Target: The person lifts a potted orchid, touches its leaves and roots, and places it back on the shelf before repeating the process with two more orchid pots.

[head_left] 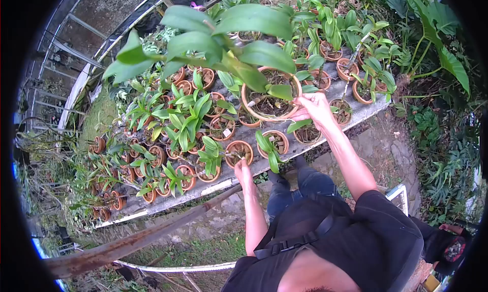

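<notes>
My right hand [313, 109] grips the rim of a large clay flowerpot [246, 102], which is raised above the bench and close to the camera. A broad-leaved orchid [223, 51] grows from this pot and leans to the left. My left hand [243, 172] is closed at the front rim of a small clay pot [233, 164] standing near the bench edge; its fingertips are partly hidden. Just right of that pot stands another pot [285, 149] with a leafy plant [270, 150] drooping over its front.
Several potted orchids [190, 122] crowd the grey corrugated bench [363, 113]. A rusty pole [152, 231] slants across the lower left. Stone paving [229, 213] lies below the bench. Large-leaved plants [447, 53] grow at the right.
</notes>
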`<state>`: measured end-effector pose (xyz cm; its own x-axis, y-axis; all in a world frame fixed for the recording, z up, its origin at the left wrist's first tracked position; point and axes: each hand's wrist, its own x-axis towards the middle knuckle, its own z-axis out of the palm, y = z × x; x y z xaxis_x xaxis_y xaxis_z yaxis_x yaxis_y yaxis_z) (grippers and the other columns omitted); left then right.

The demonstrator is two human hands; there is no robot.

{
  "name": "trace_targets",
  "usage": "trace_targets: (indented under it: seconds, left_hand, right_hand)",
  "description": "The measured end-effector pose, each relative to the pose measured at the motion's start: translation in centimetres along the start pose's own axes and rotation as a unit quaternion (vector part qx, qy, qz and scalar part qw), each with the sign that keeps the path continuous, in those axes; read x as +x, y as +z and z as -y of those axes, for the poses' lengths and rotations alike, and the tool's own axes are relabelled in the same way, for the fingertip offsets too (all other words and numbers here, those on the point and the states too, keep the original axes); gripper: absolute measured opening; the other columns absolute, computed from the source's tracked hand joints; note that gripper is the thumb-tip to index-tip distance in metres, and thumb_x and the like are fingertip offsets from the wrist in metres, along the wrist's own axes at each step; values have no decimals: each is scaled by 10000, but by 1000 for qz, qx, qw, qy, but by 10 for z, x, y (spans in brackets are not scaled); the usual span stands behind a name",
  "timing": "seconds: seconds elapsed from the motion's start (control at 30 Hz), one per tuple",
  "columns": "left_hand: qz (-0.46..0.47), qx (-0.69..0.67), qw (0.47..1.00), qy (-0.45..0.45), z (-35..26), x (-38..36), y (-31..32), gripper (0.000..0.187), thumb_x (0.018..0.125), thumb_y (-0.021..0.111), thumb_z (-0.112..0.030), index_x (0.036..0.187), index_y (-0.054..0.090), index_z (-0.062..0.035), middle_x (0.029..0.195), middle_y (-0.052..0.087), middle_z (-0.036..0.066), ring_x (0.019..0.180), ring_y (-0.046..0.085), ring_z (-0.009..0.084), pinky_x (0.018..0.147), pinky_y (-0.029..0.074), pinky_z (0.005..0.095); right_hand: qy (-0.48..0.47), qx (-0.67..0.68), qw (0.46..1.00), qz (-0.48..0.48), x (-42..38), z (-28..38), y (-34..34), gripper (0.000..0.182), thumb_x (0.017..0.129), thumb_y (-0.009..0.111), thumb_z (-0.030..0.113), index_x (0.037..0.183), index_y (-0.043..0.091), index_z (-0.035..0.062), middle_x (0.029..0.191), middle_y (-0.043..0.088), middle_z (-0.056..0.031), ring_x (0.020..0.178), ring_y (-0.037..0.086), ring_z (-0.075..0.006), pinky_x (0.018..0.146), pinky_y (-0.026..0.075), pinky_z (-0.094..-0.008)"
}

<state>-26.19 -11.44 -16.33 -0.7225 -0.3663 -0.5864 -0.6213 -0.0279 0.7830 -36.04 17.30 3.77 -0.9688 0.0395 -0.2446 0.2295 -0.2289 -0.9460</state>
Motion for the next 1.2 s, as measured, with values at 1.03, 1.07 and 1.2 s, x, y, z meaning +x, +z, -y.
trace_targets:
  seconds: [1.03, 1.07, 1.2]
  left_hand:
    - [26, -352, 934, 62, -30, -203, 119, 533, 1020, 447, -413, 1368, 444, -9, 1257, 582, 159, 1105, 605, 265, 970, 498, 423]
    - [35, -342, 936, 76, -33, -205, 122, 538, 1017, 460, -413, 1389, 433, -26, 1276, 567, 135, 1125, 589, 240, 981, 490, 403]
    - [57, -314, 945, 72, -71, -231, 136, 594, 1019, 455, -452, 1457, 395, -54, 1353, 522, 113, 1207, 527, 193, 1034, 439, 361]
  right_hand:
    - [-244, -448, 799, 317, -96, 26, -130, 203, 788, 696, 99, 981, 709, 35, 1540, 257, -278, 1401, 259, -509, 1149, 298, -508]
    - [-236, -469, 791, 315, -96, 27, -130, 223, 780, 704, 103, 993, 712, 37, 1541, 255, -278, 1399, 260, -512, 1149, 299, -510]
    - [-194, -500, 778, 328, -92, 24, -131, 285, 737, 744, 119, 1011, 725, 42, 1550, 233, -273, 1398, 261, -507, 1155, 301, -511]
